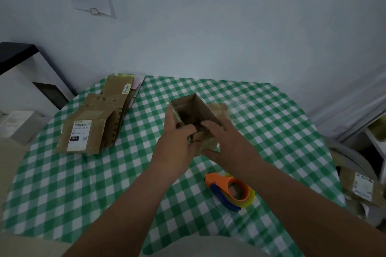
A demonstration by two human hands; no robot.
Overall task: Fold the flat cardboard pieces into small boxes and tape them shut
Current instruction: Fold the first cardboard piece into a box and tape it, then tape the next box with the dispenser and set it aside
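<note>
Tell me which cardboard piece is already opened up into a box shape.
The cardboard box held between the left hand and right hand at the table's middle: its walls stand open. The pieces in the stack at left all lie flat.

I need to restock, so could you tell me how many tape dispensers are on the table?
1: the orange tape dispenser lies on the checked tablecloth, near the person's right forearm.
</note>
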